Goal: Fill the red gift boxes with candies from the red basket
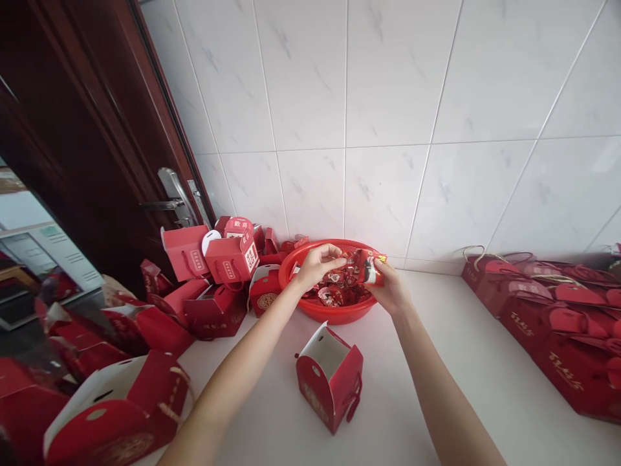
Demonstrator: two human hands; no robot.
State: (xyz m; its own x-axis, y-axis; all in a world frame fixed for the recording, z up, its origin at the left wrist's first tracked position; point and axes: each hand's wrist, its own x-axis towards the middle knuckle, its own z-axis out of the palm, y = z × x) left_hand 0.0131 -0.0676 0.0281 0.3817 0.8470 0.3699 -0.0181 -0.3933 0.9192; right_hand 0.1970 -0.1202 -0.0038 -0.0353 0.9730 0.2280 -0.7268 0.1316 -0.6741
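Note:
Both hands are over a red plastic basket [334, 315] filled with red-wrapped sweets [331, 296]. My right hand [394, 291] grips a red snack packet [371, 268] with a printed figure on it, at the basket's right side. My left hand [321, 264] is above the basket's middle, thumb and fingers closed together; red wrappers lie right at its fingertips, and what it pinches is too small to make out. In front of the basket, an open red gift box [320, 382] stands upright on the white table, its pale inside facing up.
Many red gift boxes [213, 314], some open, crowd the left side. A large open box [116, 414] stands at the front left. Rows of closed red boxes [543, 336] with cord handles line the right. A tiled wall [388, 129] rises behind; a dark door [121, 129] is at left.

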